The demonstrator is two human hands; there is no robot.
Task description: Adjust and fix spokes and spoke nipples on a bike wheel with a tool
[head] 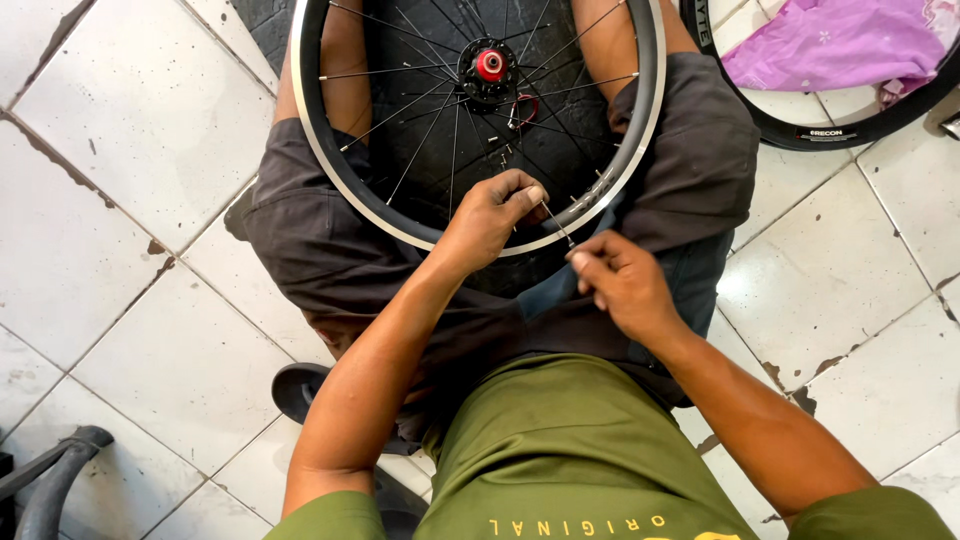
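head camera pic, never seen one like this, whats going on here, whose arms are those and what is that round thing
The camera sits on a person's head and looks straight down, so the two bare arms belong to the wearer, who sits on a white tiled floor. The round thing is a bicycle wheel: a silver and black rim with thin spokes running to a red hub, resting across the person's lap. The left hand rests on the near rim and pinches a thin spoke; the right hand meets that spoke's lower end. A black tyre and purple cloth lie at upper right.
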